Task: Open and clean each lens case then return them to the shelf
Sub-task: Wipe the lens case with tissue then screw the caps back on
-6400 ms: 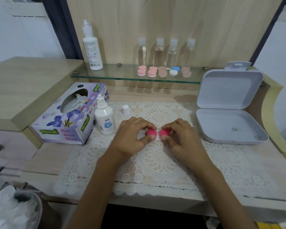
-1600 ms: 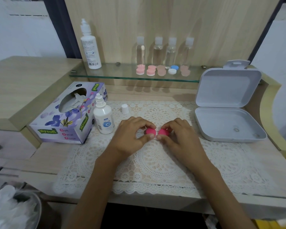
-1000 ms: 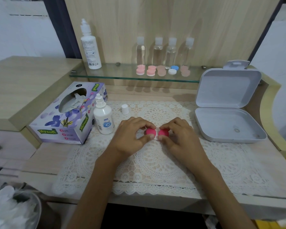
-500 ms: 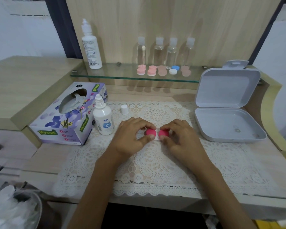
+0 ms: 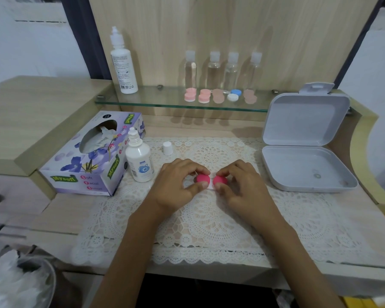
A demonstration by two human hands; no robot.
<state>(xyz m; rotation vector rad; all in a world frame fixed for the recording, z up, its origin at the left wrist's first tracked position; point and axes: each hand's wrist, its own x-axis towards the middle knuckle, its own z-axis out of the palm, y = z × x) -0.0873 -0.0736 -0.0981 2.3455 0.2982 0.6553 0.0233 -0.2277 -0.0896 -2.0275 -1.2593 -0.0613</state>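
One pink lens case (image 5: 211,182), left hand (image 5: 177,186) pinching its left cap (image 5: 202,178), right hand (image 5: 246,188) pinching its right

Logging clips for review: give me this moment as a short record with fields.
left hand: grips left cap of the pink lens case
right hand: grips its right cap
case state: on lace mat, both caps on
glass shelf: five more cases, four clear bottles, tall white bottle
desk: tissue box, small uncapped bottle, loose cap, open grey box
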